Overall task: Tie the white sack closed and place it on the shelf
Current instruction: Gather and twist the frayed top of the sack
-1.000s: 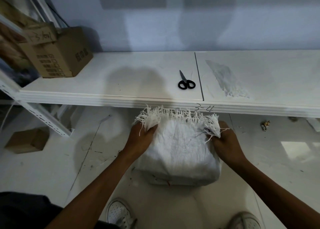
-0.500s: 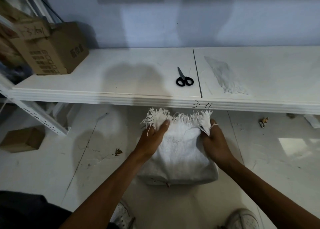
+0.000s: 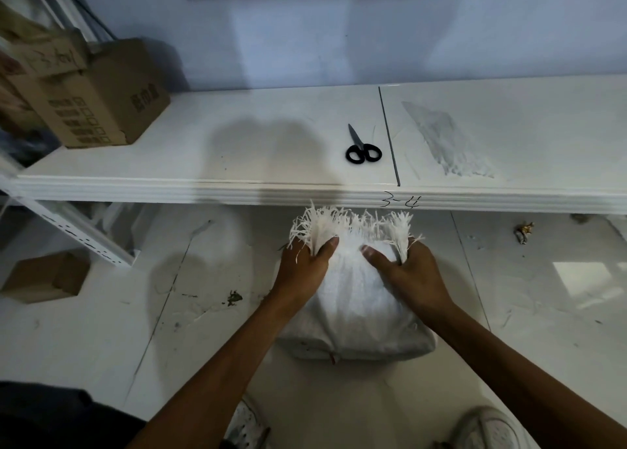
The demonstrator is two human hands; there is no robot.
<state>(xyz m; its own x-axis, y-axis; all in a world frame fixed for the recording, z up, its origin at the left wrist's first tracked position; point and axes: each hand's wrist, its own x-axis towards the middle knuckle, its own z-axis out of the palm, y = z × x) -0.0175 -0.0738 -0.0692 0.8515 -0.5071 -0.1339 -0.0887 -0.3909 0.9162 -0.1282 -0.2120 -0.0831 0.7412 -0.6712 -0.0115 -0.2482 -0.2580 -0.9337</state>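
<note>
The white woven sack (image 3: 356, 299) sits on the floor just below the shelf (image 3: 237, 186), and its frayed mouth is narrower than a second ago. The left hand (image 3: 302, 272) and right hand (image 3: 412, 275) each pinch a corner tuft and have drawn closer together. No knot yet, so gathering continues. Scissors (image 3: 362, 148) lie untouched on the shelf.

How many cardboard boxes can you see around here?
2. One large cardboard box sits on the shelf at far left; a smaller box lies on the floor beneath. More may hide off-frame left.
</note>
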